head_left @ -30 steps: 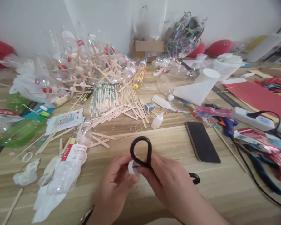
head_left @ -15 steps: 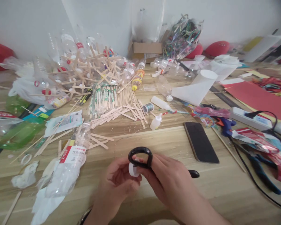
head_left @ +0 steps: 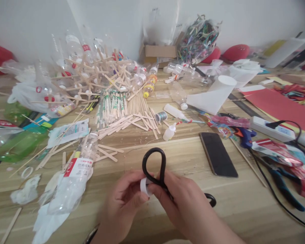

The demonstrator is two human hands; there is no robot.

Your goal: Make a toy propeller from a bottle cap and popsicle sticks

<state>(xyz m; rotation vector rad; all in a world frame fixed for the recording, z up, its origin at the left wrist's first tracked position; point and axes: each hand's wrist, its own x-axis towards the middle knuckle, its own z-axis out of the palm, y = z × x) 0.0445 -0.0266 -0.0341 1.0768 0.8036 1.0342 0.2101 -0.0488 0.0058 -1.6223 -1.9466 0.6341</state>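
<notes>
My left hand [head_left: 128,196] pinches a small white bottle cap [head_left: 143,187] between thumb and fingers, low in the middle of the view. Gripped in my right hand [head_left: 185,196] is a pair of scissors with black loop handles [head_left: 154,149]. One loop stands up above the hands and the end of the other shows beyond the right side of my hand. The blades are hidden by my fingers, and where their tips meet the cap cannot be made out. Both hands are close together just above the wooden table [head_left: 183,157].
A phone [head_left: 218,154] lies to the right, near a blue glue gun [head_left: 245,137] and pliers [head_left: 286,188]. Left of my hands rests a clear plastic bottle [head_left: 73,183]. Craft sticks [head_left: 122,123], thread [head_left: 161,117] and a small dropper bottle [head_left: 169,132] lie ahead.
The scissors have turned in my right hand, so the upper loop stands higher and more upright and the other loop sits lower. Both hands stay close together at the cap.
</notes>
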